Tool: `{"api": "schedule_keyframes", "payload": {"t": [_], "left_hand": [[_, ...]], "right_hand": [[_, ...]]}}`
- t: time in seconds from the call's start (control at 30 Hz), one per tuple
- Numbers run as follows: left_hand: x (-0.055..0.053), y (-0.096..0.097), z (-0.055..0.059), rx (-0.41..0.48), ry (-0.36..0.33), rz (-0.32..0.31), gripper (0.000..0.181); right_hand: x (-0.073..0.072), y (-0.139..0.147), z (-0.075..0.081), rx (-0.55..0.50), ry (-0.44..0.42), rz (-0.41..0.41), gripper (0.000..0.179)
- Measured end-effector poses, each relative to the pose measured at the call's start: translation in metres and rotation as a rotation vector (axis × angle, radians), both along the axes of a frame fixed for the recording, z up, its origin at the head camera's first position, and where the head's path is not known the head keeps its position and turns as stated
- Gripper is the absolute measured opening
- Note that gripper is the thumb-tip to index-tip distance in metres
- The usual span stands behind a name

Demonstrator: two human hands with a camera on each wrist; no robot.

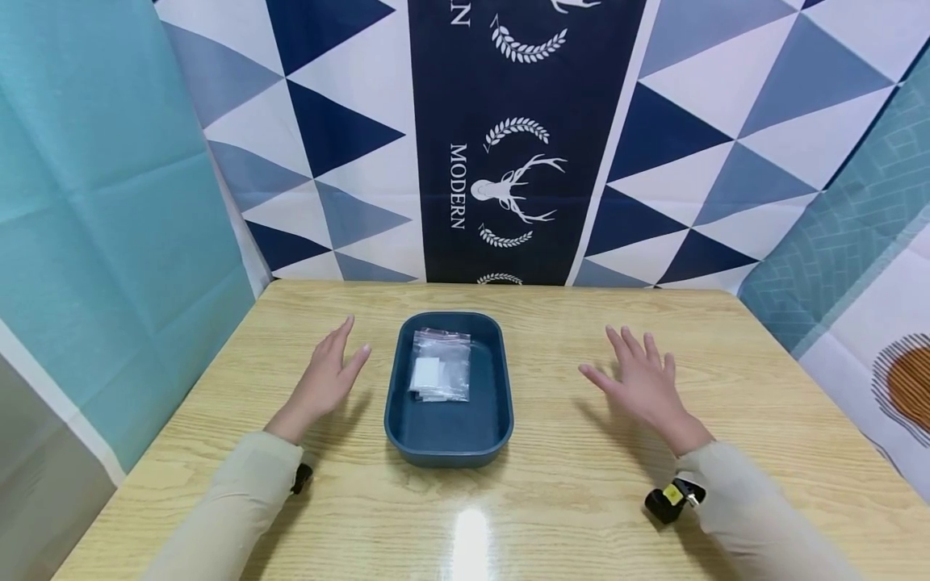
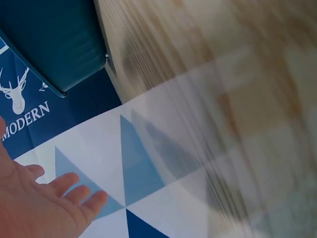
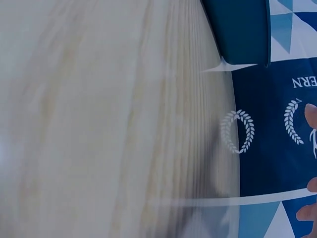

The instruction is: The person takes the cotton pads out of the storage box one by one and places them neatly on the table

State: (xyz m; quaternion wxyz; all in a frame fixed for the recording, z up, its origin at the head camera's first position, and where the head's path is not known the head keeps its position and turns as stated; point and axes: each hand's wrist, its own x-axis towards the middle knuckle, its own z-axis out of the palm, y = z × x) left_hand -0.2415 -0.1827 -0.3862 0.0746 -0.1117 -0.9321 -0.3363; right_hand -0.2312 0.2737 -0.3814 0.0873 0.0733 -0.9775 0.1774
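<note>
A dark blue rectangular tray [image 1: 450, 436] with rounded corners stands mid-table. Inside it, toward the far left, lie clear zip bags [image 1: 454, 371], apparently stacked, with a small white square [image 1: 426, 373] on or in them. Left of the tray my left hand [image 1: 325, 378] hovers with fingers extended, holding nothing. My right hand [image 1: 643, 386] is off to the tray's right, fingers spread and nothing in it. Both hands are apart from the tray. In the left wrist view the hand [image 2: 49, 203] shows at the lower left; only fingertips [image 3: 311, 116] appear in the right wrist view.
The wooden table [image 1: 559, 500] reaches back to a patterned cloth [image 1: 501, 161] with triangles and a deer print. A teal cloth [image 1: 109, 202] hangs at the left. Black wrist devices [image 1: 664, 504] sit below the sleeves.
</note>
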Motion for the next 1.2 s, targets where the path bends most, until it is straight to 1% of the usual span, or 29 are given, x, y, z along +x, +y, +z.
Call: {"api": "schedule_keyframes", "payload": {"t": [0.07,0.3,0.43,0.57,0.73,0.9,1.03,1.2], "left_hand": [[0.0,0.001,0.002,0.049,-0.027,-0.011,0.068],[-0.001,0.006,0.007,0.187,-0.047,-0.069,0.068],[-0.003,0.009,0.008,0.269,-0.081,-0.085,0.065],[-0.004,0.011,0.007,0.34,-0.128,-0.097,0.064],[-0.002,0.014,0.007,0.436,-0.207,-0.109,0.063],[-0.003,0.016,0.005,0.554,-0.275,-0.136,0.065],[-0.006,0.017,0.003,0.612,-0.321,-0.141,0.07],[-0.009,0.018,0.002,0.649,-0.356,-0.147,0.07]], "right_hand": [[-0.001,-0.002,0.001,-0.012,0.005,0.0,0.089],[-0.004,-0.01,-0.001,-0.042,0.01,-0.004,0.088],[-0.006,-0.015,-0.002,-0.069,0.003,-0.001,0.088],[-0.008,-0.02,-0.002,-0.098,0.001,0.002,0.086],[-0.011,-0.027,-0.003,-0.129,0.005,0.009,0.086],[-0.015,-0.034,-0.002,-0.145,0.006,0.011,0.086],[-0.017,-0.039,0.0,-0.158,0.01,0.018,0.085],[-0.018,-0.047,0.001,-0.192,0.021,0.032,0.083]]}}
